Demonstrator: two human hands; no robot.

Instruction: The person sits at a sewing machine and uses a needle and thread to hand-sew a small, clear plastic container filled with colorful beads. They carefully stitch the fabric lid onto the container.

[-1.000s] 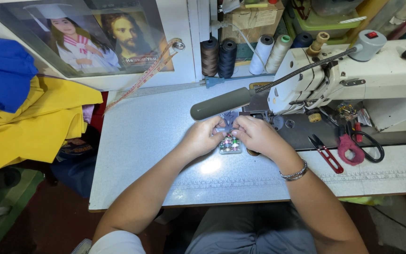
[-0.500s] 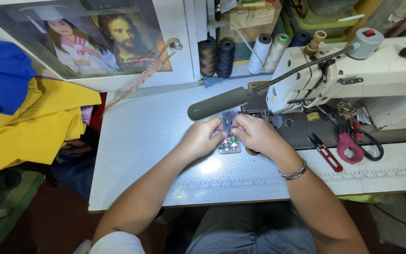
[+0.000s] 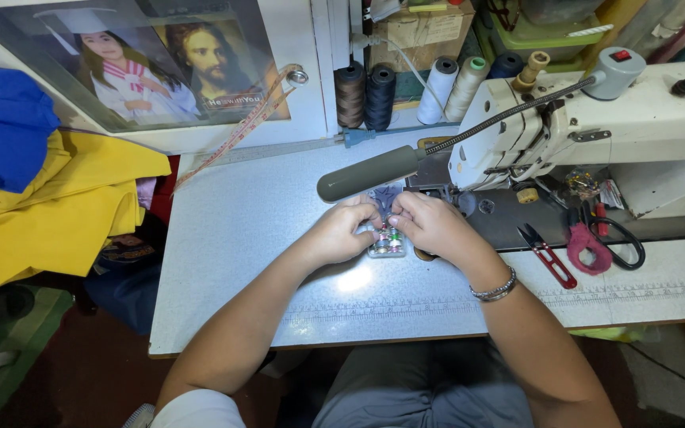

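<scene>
My left hand (image 3: 344, 230) and my right hand (image 3: 431, 223) meet over the white sewing table (image 3: 247, 238), just in front of the sewing machine (image 3: 596, 135). Both pinch a small piece of dark blue-grey fabric (image 3: 386, 198) between their fingertips. Right below the fingers lies a small clear box of coloured bobbins (image 3: 388, 242). The grey lamp head (image 3: 368, 173) on a flexible arm hangs just above the hands. How much of the fabric each hand covers is hidden.
Red-handled thread snips (image 3: 547, 255) and scissors with a pink wrap (image 3: 596, 238) lie right of my hands. Several thread cones (image 3: 406, 91) stand at the back. A measuring tape (image 3: 239, 131) hangs by a framed picture (image 3: 144, 59). Yellow and blue cloth (image 3: 49, 190) is piled left.
Both hands stay together at the fabric over the bobbin box, with only slight finger shifts. Nothing else has moved.
</scene>
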